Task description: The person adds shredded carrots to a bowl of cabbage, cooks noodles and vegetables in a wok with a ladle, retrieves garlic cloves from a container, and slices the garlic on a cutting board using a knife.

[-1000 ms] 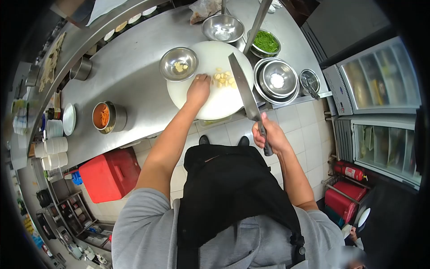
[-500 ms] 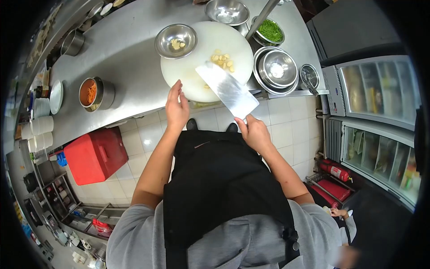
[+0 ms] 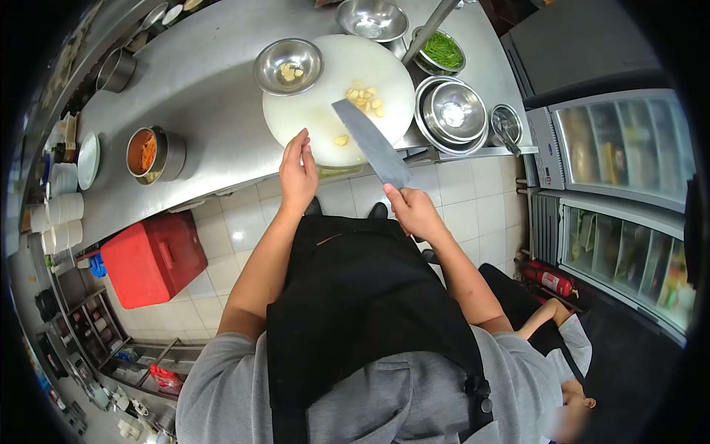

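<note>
In my right hand point(image 3: 416, 212) is the handle of a broad cleaver point(image 3: 371, 144), its blade slanting up and left over the round white cutting board point(image 3: 296, 118). My left hand point(image 3: 299, 172) is at the board's near edge, fingers stretched out, holding nothing. Between that hand and the blade lies a small pale piece of garlic point(image 3: 341, 140), which looks flattened. A group of peeled garlic cloves point(image 3: 376, 103) lies past the blade's tip. On the board's far left, a steel bowl point(image 3: 289, 83) contains several garlic pieces.
Stacked steel bowls point(image 3: 456, 112) stand right of the board, near a bowl of chopped greens point(image 3: 443, 50) and a slanting metal post point(image 3: 430, 31). A pot point(image 3: 174, 157) with shredded orange food is on the left. Another person point(image 3: 566, 337) is behind me at right.
The cleaver has turned from showing its broad face to a narrower, tilted view, uncovering the near garlic piece. My left hand shifted slightly right. The other person came closer.
</note>
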Demonstrator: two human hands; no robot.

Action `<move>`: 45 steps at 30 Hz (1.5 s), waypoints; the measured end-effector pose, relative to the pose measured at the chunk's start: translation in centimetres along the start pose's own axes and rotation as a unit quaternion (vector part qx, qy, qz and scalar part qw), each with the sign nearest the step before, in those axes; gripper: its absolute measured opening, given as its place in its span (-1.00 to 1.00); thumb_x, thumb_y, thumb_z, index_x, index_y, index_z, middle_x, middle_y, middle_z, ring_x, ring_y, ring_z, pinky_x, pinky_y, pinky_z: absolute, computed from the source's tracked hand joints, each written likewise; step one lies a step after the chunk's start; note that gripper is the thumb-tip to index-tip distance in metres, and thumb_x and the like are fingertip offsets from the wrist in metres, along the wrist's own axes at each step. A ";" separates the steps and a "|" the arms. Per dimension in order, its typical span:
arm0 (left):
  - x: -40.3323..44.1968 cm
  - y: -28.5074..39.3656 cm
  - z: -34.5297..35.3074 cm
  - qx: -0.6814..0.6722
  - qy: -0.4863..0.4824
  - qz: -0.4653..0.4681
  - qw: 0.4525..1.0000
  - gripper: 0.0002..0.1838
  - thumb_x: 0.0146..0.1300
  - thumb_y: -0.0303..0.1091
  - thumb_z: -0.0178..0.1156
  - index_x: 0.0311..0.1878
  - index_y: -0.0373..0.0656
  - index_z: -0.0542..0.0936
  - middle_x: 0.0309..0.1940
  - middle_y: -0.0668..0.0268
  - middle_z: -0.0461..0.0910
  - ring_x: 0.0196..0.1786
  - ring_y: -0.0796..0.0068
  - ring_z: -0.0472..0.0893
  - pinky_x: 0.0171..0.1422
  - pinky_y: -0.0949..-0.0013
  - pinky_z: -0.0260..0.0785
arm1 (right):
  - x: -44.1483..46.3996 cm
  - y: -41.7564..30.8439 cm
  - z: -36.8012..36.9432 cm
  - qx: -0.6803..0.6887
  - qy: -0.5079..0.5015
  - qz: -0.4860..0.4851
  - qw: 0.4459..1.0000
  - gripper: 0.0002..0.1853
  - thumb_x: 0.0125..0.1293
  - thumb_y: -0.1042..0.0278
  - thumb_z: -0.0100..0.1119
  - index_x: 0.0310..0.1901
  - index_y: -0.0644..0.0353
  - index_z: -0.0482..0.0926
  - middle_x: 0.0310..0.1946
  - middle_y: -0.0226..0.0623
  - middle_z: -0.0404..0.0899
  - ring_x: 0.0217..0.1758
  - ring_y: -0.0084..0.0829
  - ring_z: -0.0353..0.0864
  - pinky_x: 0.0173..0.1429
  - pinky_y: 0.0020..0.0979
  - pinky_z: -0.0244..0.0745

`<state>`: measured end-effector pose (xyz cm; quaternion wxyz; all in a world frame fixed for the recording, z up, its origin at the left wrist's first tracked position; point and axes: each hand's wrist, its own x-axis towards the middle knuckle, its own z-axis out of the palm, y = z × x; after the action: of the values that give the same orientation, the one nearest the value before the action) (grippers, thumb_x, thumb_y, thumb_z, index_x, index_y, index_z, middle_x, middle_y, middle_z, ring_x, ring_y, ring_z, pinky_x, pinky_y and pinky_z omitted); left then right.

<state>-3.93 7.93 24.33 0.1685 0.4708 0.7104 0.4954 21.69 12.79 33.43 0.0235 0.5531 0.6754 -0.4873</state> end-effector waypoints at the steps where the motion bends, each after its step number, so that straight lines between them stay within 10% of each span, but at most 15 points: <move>1: 0.5 0.2 0.1 0.000 -0.001 0.002 1.000 -0.62 0.52 -0.54 0.00 0.35 -0.30 0.47 0.20 0.01 0.58 0.18 0.16 0.66 0.23 0.21 0.52 | -0.2 -0.4 -0.4 0.068 -0.026 0.050 0.996 -0.26 0.53 -0.21 0.03 -0.47 0.48 0.56 -0.50 0.30 0.60 -0.33 0.29 0.65 -0.15 0.05 0.54; 4: 1.9 0.7 0.1 0.035 0.005 0.033 0.999 -0.64 0.51 -0.53 -0.01 0.31 -0.30 0.51 0.15 0.01 0.60 0.12 0.15 0.68 0.20 0.20 0.53 | -0.5 0.3 0.0 -0.050 0.111 -0.101 0.987 -0.28 0.54 -0.20 0.05 -0.48 0.46 0.54 -0.61 0.23 0.55 -0.54 0.17 0.56 -0.30 0.02 0.49; 10: 2.5 -0.2 0.4 0.016 0.083 0.043 0.996 -0.68 0.53 -0.48 0.04 0.26 -0.29 0.55 0.08 0.05 0.64 0.06 0.21 0.69 0.16 0.25 0.53 | 1.1 2.3 2.9 -0.193 0.046 -0.015 0.980 -0.20 0.52 -0.31 -0.04 -0.41 0.48 0.63 -0.36 0.30 0.67 -0.22 0.27 0.69 -0.08 0.10 0.57; 17: 1.8 0.5 0.6 0.057 -0.044 0.033 0.997 -0.66 0.48 -0.45 0.12 0.27 -0.27 0.55 0.15 0.00 0.60 0.19 0.04 0.61 0.30 0.14 0.45 | -0.2 1.0 0.0 -0.134 0.089 -0.022 0.987 -0.17 0.52 -0.33 -0.05 -0.43 0.49 0.64 -0.36 0.33 0.66 -0.21 0.31 0.66 -0.05 0.11 0.55; 22: 3.2 2.5 3.0 0.084 -0.093 0.103 0.987 -0.53 0.37 -0.43 0.22 0.34 -0.25 0.50 0.34 -0.02 0.47 0.35 -0.11 0.44 0.46 0.07 0.31 | -0.9 0.7 -2.4 0.079 0.002 0.021 0.997 -0.21 0.53 -0.30 0.00 -0.53 0.42 0.55 -0.73 -0.08 0.50 -0.70 -0.23 0.57 -0.51 -0.24 0.49; 29: 5.3 2.0 4.0 0.284 -0.253 0.179 0.907 -0.64 0.19 -0.56 0.17 0.08 -0.30 0.66 0.05 0.01 0.66 0.14 -0.02 0.58 0.29 0.09 0.45 | -1.0 1.1 -3.1 0.174 -0.015 -0.003 0.985 -0.35 0.46 -0.17 0.21 -0.59 0.26 0.41 -0.77 -0.36 0.36 -0.76 -0.53 0.39 -0.61 -0.40 0.32; 31: 5.4 1.7 3.6 0.287 -0.235 0.187 0.910 -0.64 0.13 -0.59 0.15 0.03 -0.29 0.67 -0.02 0.00 0.66 0.08 -0.02 0.59 0.24 0.12 0.48 | -1.9 0.4 -3.8 -0.045 0.110 -0.119 0.986 -0.40 0.36 -0.05 0.37 -0.60 0.28 0.39 -0.78 -0.30 0.34 -0.76 -0.51 0.36 -0.58 -0.35 0.30; 36: 7.4 0.4 2.9 0.200 -0.148 0.142 0.958 -0.70 0.22 -0.56 0.17 0.02 -0.31 0.66 -0.03 -0.03 0.68 0.07 -0.06 0.63 0.23 0.06 0.50 | -2.3 1.0 -4.6 0.012 0.180 -0.142 0.973 -0.47 0.35 0.06 0.38 -0.58 0.33 0.48 -0.77 -0.13 0.41 -0.68 -0.18 0.39 -0.46 -0.18 0.35; 41: 15.2 2.9 -0.6 0.189 0.030 0.166 0.967 -0.69 0.22 -0.51 0.18 0.03 -0.27 0.68 -0.02 -0.03 0.69 0.05 -0.08 0.64 0.17 0.04 0.52 | -3.2 0.8 -5.4 0.121 0.155 -0.147 0.969 -0.55 0.44 0.19 0.29 -0.58 0.22 0.46 -0.81 -0.46 0.35 -0.74 -0.64 0.32 -0.59 -0.46 0.21; 45: 19.8 2.0 -1.7 0.294 -0.014 0.157 0.943 -0.68 0.22 -0.51 0.16 0.04 -0.24 0.69 -0.02 0.00 0.69 0.04 -0.06 0.65 0.15 0.01 0.52 | -3.3 1.1 -5.4 0.122 0.147 -0.151 0.970 -0.55 0.50 0.18 0.23 -0.56 0.21 0.47 -0.79 -0.52 0.36 -0.73 -0.69 0.31 -0.61 -0.50 0.18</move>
<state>-13.98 23.72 31.33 -0.0473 0.6116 0.7392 0.2780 26.56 14.00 37.45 -0.2174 0.5089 0.6826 -0.4773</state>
